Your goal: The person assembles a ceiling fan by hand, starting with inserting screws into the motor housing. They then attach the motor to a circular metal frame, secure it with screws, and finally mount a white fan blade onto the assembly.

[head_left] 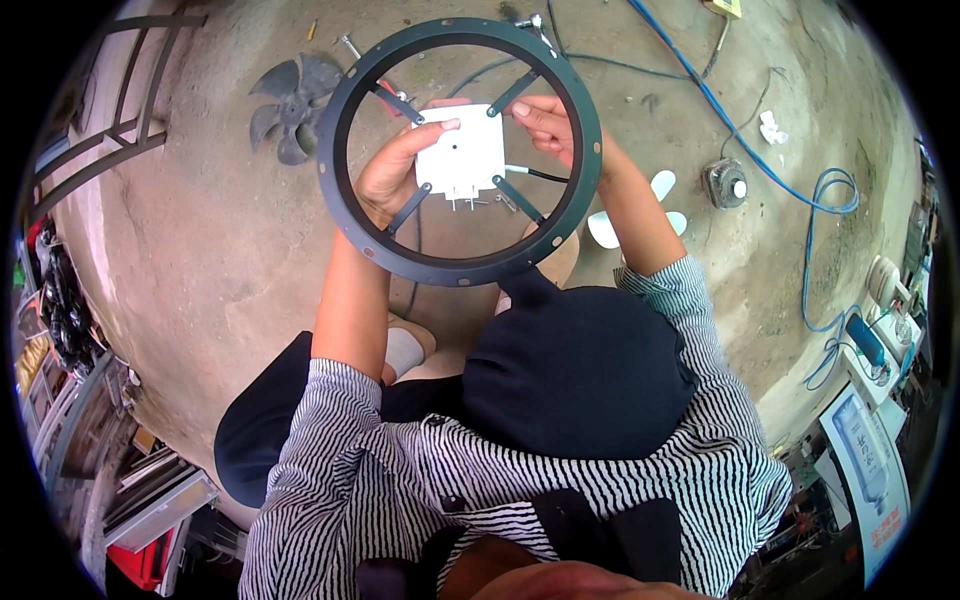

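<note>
A round dark metal ring frame (332, 150) is held up in front of me, above the floor. Four short dark arms join it to a white square box (480, 150) at its centre, which has a small hole in the face and pins on the near edge. My left hand (388, 175) is closed on the box's left side, thumb on its face and fingers partly hidden beneath. With its wrist under the ring, my right hand (545, 125) is pinched beside the upper right arm (513, 93); what its fingertips hold, if anything, I cannot make out. A dark cable (547, 176) leaves the box's right side.
A dark fan blade (290, 108) lies on the concrete floor at left, near a metal tool (350, 46). At right are a white fan blade (604, 231), a small motor (725, 186) and a blue cord (716, 105). A metal rack (98, 150) stands far left.
</note>
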Demonstrator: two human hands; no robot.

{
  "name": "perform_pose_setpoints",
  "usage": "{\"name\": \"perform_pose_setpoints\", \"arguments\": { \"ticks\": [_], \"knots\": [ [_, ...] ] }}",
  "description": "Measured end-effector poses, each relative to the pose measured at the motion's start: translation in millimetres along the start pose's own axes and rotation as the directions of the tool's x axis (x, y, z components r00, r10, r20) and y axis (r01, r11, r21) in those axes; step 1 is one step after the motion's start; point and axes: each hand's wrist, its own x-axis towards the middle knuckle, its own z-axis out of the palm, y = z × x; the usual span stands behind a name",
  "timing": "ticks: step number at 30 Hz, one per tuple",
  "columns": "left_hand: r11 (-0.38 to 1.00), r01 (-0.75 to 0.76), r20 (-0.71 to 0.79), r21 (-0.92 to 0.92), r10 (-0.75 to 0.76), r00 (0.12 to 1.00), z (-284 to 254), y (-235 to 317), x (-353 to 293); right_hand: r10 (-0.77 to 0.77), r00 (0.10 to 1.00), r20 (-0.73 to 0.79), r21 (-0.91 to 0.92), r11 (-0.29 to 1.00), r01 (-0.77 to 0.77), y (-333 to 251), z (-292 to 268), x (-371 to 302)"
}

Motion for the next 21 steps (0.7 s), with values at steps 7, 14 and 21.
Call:
{"name": "perform_pose_setpoints", "arguments": {
  "ticks": [7, 14, 21],
  "knots": [
    [1.000, 0.013, 0.006, -0.014, -0.013, 1.000, 1.5, -0.4, 0.6, -0.100, 0.995, -0.009, -0.260, 0.961, 0.094, -18.0, 8.8, -11.0],
    [0.999, -0.031, -0.010, 0.009, 0.031, 0.999, 13.9, 1.7, 2.0, 0.089, 0.960, -0.265, 0.624, 0.775, 0.101, -3.0, -33.8, -1.1],
    [0.994, -0.096, -0.101, -0.060, 0.089, 0.991, 28.8, 10.7, 1.7, -0.225, 0.725, -0.651, 0.431, 0.676, 0.597, -72.4, -8.6, -63.7]
  ]
}}
